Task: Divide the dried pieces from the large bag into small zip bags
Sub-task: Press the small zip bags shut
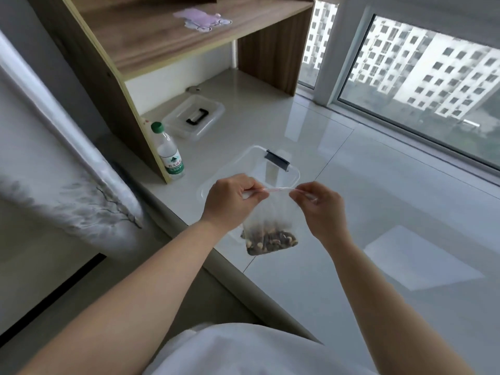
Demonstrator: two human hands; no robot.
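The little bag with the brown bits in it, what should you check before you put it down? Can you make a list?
1. Both hands hold the top: ok. The left hand and right hand each pinch an end of the red zip strip.
2. Zip pressed shut all along: cannot tell, the hands cover its ends.
3. Dried pieces settled at the bottom of the small zip bag, away from the zip: ok.
4. Bag hanging upright: ok.
5. Somewhere to put it: ok, the clear box sits open right behind it.
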